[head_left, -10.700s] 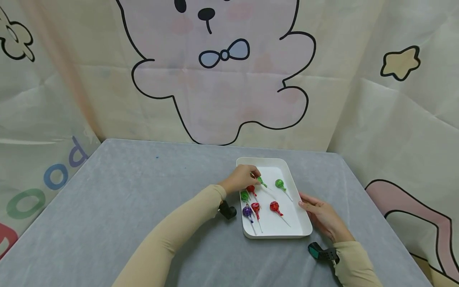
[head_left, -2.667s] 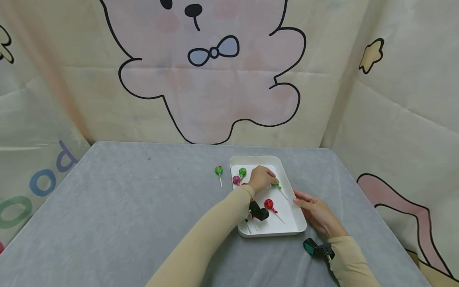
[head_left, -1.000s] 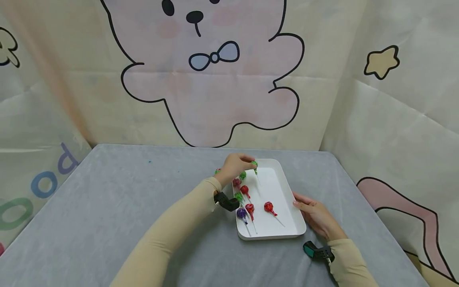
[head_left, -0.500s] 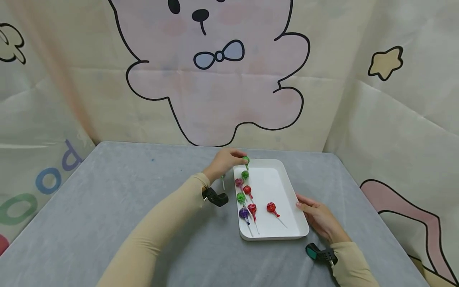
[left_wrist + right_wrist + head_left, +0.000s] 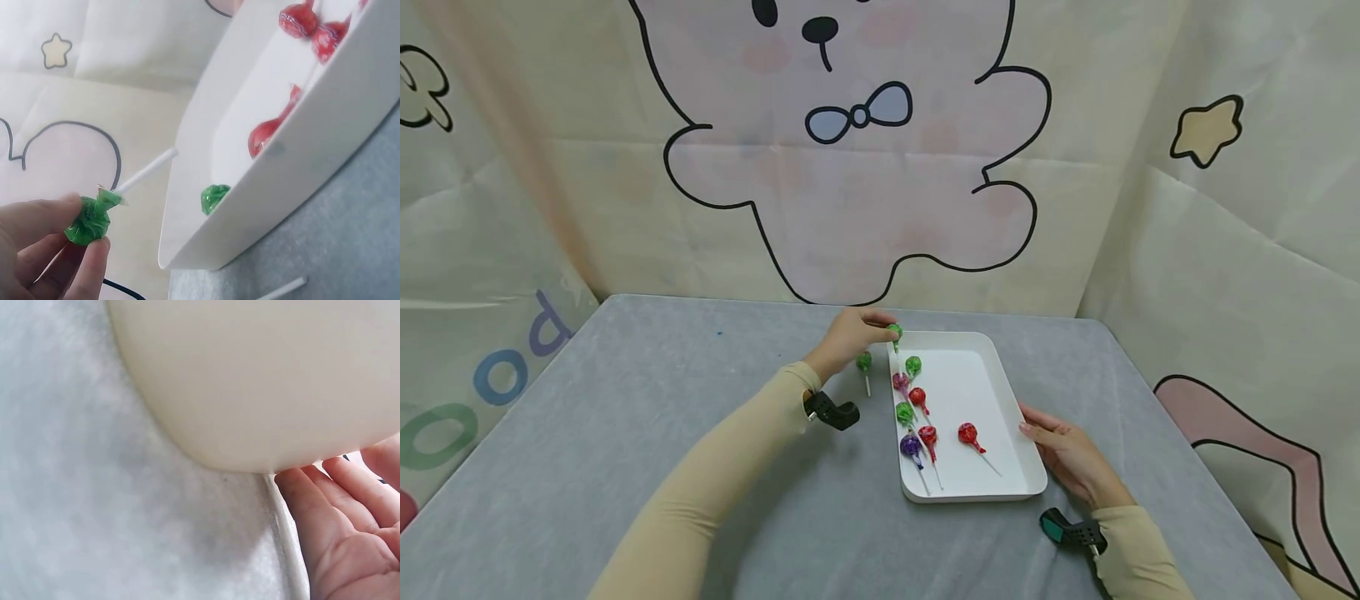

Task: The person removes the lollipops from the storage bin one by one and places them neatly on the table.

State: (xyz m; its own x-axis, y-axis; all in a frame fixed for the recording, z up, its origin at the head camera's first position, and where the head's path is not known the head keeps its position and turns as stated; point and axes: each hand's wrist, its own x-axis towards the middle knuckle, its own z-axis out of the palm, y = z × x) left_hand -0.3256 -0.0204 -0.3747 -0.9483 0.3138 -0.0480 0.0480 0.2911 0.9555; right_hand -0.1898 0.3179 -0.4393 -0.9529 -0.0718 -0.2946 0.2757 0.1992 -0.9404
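My left hand (image 5: 852,333) pinches a green-wrapped lollipop (image 5: 89,224) by its candy head, thumb against fingertips, white stick pointing away. It hovers just above the far left corner of the white tray (image 5: 992,375). Below the hand, on the cloth left of the tray, lies another green lollipop (image 5: 864,362). Along the tray's left side are a green lollipop (image 5: 913,365), a pinkish-purple one (image 5: 900,382), red ones (image 5: 918,397), a second green one (image 5: 904,412) and a dark purple one (image 5: 911,446). My right hand (image 5: 1075,458) touches the tray's right wall with extended fingers.
A single red lollipop (image 5: 967,433) lies apart near the tray's middle. Grey cloth (image 5: 625,433) covers the table. Printed curtains (image 5: 865,208) hang behind the table and at both sides.
My left hand has carried the pinched green lollipop leftward, from over the tray to its far left corner, uncovering the green lollipop on the cloth. My right hand stays at the tray.
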